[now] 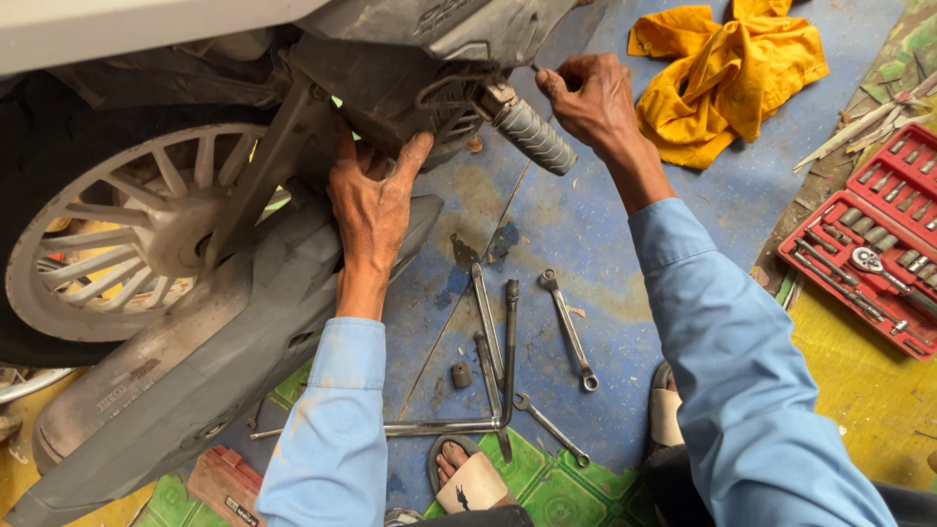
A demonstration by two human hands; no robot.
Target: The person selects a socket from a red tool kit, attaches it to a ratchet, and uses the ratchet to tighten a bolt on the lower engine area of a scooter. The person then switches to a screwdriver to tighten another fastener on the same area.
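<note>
Scooter underside (390,88), raised over the blue floor beside the spoked rear wheel (117,229), carries the work: the left hand (374,200) lies spread and pressed flat against the dark housing, while the right hand (590,98) pinches a thin rod-like tool (535,68) just above the ribbed footpeg (532,135). Judgement: steady the housing and keep the tool square; spanners (566,327) lie near on the floor

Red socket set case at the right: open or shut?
Open: the red socket set case lies flat, sockets and ratchet exposed in its tray.
</note>
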